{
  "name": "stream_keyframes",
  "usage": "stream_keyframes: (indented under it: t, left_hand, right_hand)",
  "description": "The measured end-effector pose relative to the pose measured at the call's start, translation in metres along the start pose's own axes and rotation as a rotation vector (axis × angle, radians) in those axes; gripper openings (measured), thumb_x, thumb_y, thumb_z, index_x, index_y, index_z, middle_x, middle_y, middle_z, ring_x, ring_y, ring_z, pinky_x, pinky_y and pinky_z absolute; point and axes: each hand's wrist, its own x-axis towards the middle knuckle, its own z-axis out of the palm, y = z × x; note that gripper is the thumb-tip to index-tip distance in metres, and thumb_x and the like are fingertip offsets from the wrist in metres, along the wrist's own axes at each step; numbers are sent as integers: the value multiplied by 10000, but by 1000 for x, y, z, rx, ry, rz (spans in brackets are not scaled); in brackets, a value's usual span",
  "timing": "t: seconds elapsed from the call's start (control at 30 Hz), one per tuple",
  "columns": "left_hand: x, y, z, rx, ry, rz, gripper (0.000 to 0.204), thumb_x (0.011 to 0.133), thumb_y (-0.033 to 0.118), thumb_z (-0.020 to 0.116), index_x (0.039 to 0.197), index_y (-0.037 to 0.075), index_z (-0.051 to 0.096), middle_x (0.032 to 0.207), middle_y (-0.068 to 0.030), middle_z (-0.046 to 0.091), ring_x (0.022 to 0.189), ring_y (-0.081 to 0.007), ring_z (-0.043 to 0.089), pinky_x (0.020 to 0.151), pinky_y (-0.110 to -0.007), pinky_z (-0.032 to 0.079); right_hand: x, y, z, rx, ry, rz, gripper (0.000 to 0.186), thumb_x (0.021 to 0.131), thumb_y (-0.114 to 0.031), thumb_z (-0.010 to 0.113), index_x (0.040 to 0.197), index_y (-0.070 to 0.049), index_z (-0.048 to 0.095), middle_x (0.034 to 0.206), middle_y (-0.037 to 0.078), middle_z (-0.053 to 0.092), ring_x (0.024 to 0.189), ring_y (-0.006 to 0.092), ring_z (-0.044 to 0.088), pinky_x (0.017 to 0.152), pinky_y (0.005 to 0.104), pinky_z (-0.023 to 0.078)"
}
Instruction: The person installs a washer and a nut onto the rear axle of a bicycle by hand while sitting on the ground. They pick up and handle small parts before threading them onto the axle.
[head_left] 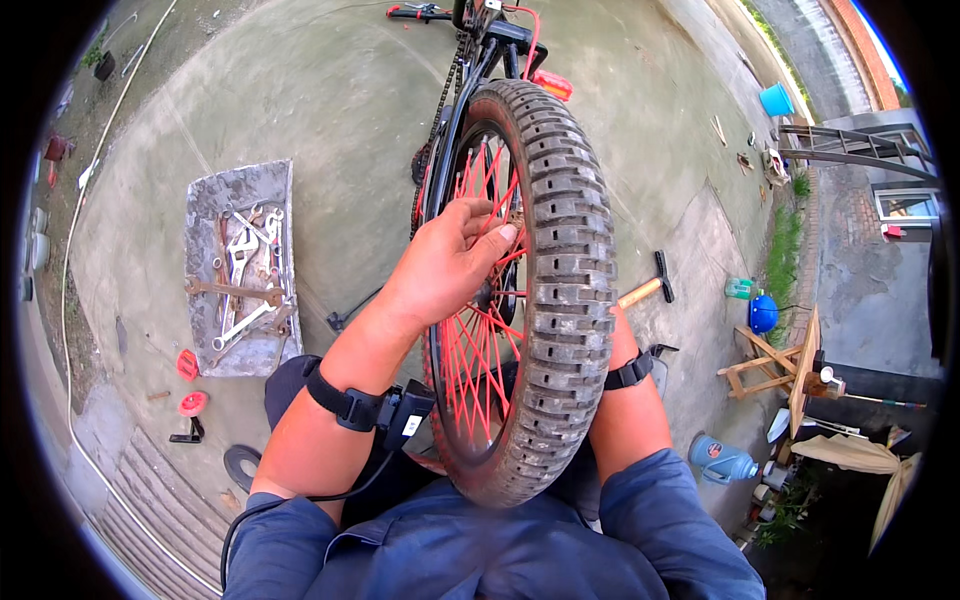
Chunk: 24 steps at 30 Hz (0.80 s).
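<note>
Leftmost, tool tray (205, 195): grey, flat on the concrete floor (340, 90), wrenches (240, 290) inside.
Left hand (445, 265): grip curled, fingertips pressed onto red spokes (470, 350) near the hub.
Wheel (560, 250): upright, knobby grey tyre, centre of view, between both forearms, still in the bike frame (465, 90).
Right hand (618, 340): hidden behind tyre; grip state impossible to tell.
Hammer (648, 290): on floor just right of the tyre.
Far right, blue bucket (776, 100): well apart.

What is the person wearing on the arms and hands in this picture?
Both hands are bare. The left hand has a black wrist strap carrying a small black box with a black cable. The right wrist has a similar black strap. Blue sleeves are rolled up.
</note>
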Motion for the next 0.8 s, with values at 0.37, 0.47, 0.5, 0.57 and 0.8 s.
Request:
stream_keyframes:
  t: [0.37,0.47,0.5,0.57,0.8]
  left_hand:
    - [9,22,1,-272,-113,-222,324,952,199,667,1184,-26,650,1082,-82,694,965,-155,650,851,-313,543]
    - [14,22,8,-160,-47,-203,390,926,184,705,1237,-30,607,1113,-101,685,992,-184,663,848,-321,562]
    - [15,21,10,-136,-28,-195,426,918,176,715,1265,-33,583,1133,-110,679,1009,-195,666,852,-323,567]
    - [17,24,11,-92,22,-172,507,900,159,736,1322,-40,536,1173,-129,667,1044,-217,671,862,-326,578]
    - [27,21,10,-1,94,-303,416,894,181,742,1229,-29,614,1044,-98,699,881,-175,684,740,-309,576]
  right_hand:
    - [3,4,6,-642,234,-244,241,812,-232,669,880,-2,686,830,201,669,792,398,652,716,470,528]
    - [6,10,6,-657,258,-254,224,813,-223,663,864,-5,676,846,214,670,805,411,651,728,491,530]
    - [4,10,5,-651,259,-232,210,815,-220,666,844,-12,662,860,226,664,830,417,651,751,500,531]
    - [4,13,5,-641,257,-269,212,813,-225,678,843,-17,657,869,223,661,839,415,651,758,499,531]
    - [2,19,7,-639,283,-333,223,818,-207,688,865,-1,615,887,226,645,839,418,647,756,496,535]
